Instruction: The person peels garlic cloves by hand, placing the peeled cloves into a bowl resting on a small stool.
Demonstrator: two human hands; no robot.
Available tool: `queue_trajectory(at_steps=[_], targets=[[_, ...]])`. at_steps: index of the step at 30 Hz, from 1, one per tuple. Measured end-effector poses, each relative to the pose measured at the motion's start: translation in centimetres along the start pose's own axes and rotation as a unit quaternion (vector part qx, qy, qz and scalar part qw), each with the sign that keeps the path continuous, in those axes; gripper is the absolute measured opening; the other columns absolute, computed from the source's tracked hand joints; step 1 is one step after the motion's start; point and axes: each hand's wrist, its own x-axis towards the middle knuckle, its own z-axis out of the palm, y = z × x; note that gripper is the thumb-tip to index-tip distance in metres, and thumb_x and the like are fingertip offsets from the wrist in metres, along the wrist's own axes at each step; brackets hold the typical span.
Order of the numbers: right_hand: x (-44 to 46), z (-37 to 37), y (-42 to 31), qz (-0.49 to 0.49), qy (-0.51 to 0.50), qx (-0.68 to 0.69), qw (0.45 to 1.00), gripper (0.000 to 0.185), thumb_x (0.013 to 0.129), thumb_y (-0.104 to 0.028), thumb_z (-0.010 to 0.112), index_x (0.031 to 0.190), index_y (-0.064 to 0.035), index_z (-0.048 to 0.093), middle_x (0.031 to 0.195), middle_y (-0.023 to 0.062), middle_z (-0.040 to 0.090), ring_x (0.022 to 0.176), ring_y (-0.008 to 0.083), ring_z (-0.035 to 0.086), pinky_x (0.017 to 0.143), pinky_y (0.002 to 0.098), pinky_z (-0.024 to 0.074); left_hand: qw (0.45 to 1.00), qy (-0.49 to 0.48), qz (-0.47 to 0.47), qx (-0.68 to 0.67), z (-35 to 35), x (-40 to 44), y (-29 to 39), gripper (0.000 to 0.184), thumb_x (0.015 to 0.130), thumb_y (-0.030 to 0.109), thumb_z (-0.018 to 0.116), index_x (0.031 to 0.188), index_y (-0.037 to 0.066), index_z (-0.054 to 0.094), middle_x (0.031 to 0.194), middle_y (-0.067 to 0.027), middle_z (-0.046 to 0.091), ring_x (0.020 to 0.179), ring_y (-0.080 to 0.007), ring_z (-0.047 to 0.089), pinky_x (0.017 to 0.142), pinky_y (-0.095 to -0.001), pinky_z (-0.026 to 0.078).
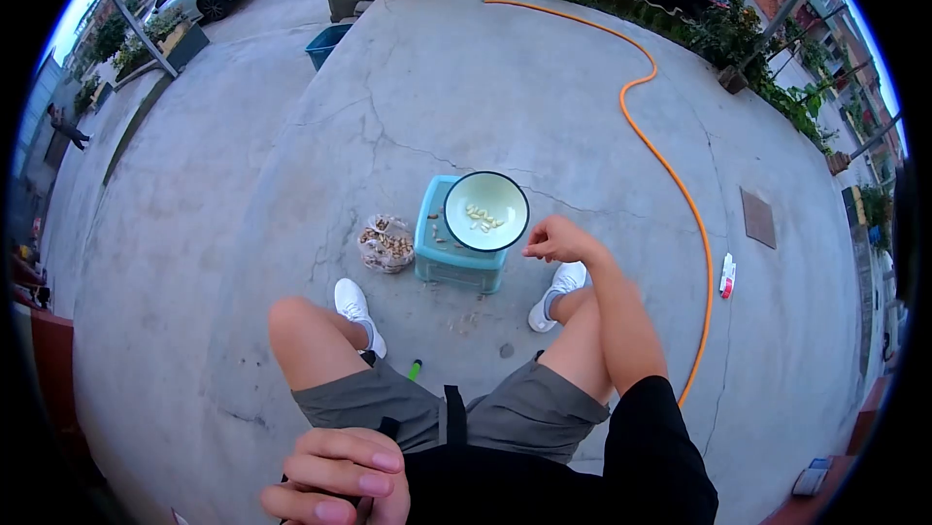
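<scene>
A white bowl with a dark rim point(525, 197) sits on a light-blue plastic stool point(456, 275). Inside the bowl lie several pale, clove-like pieces point(482, 218), and some small brownish bits point(436, 228) are on the stool top. My right hand point(558, 239) is just right of the bowl, its fingers curled in a pinch; anything between them is too small to tell. Close to the camera, at the bottom, my left hand point(340, 476) is curled closed with the fingertips together. A small dark sliver shows by its thumb, but I cannot name it.
A clear bag of brown and whitish pieces point(386, 244) stands left of the stool. My white shoes point(353, 304) flank it. An orange hose point(670, 170) curves along the right, near a small red-and-white pack point(727, 276). Further off are a blue bin point(326, 44) and parked cars.
</scene>
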Motion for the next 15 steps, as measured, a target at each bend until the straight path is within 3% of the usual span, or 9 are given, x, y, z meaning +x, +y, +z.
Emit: queue_trajectory(at_steps=[8, 9, 15], targets=[[0.7, 0.4, 1.3, 0.002, -0.001, -0.037, 0.999, 0.027, 0.082, -0.024, 0.077, 0.078, 0.0016, 0.069, 0.066, 0.0072, 0.066, 0.058, 0.0150, 0.062, 0.054, 0.0310, 0.0502, 1.000, 0.010, 0.015, 0.010, -0.2, 0.2, 0.2, 0.059, 0.098, 0.035, 0.056, 0.147, 0.017, 0.028, 0.118, -0.0162, 0.047, 0.085, -0.0294, 0.057, 0.062, -0.0417, 0.057], [0.7, 0.2, 0.9, 0.016, -0.018, -0.049, 0.999, 0.028, 0.083, -0.024, 0.078, 0.084, 0.0034, 0.070, 0.072, 0.0071, 0.067, 0.062, 0.0142, 0.061, 0.056, 0.0298, 0.0527, 1.000, 0.008, 0.019, 0.015, -0.3, 0.2, 0.3, 0.059, 0.098, 0.035, 0.056, 0.147, 0.017, 0.028, 0.118, -0.0162, 0.047, 0.085, -0.0294, 0.057, 0.062, -0.0417, 0.057], [0.3, 0.0, 0.3, 0.020, -0.014, -0.051, 0.998, 0.028, 0.083, -0.024, 0.078, 0.084, 0.0031, 0.070, 0.073, 0.0075, 0.067, 0.062, 0.0140, 0.062, 0.057, 0.0293, 0.0526, 1.000, -0.003, 0.013, 0.023, -0.3, 0.4, 0.4, 0.056, 0.100, 0.042, 0.050, 0.148, 0.021, 0.030, 0.116, -0.0157, 0.048, 0.083, -0.0295, 0.057, 0.060, -0.0417, 0.056]])
